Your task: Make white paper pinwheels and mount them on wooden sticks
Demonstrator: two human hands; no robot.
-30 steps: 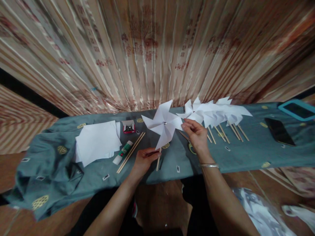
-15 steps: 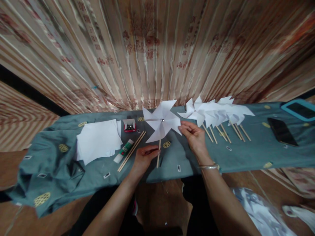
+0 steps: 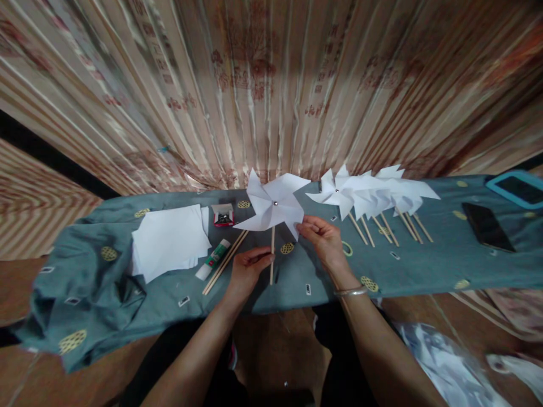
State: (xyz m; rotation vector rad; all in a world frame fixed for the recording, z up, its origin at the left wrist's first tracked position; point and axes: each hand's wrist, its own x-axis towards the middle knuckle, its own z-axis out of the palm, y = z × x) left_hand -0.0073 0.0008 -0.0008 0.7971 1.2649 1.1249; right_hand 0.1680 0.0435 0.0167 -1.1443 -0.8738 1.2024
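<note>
A white paper pinwheel with a shiny pin at its centre stands on a thin wooden stick in front of me. My left hand pinches that stick below the blades. The fingers of my right hand are closed on the tip of the lower right blade. Left of my hands lie a glue stick, some loose wooden sticks and a small red box of shiny pins.
A stack of white paper lies at the left on the green cloth. Several finished pinwheels overlap at the right. Beyond them are a black phone and a blue-framed device. A curtain hangs behind.
The pinwheel's blades have turned clockwise, and my right hand has moved down and left with a blade tip. My left hand keeps its hold on the stick.
</note>
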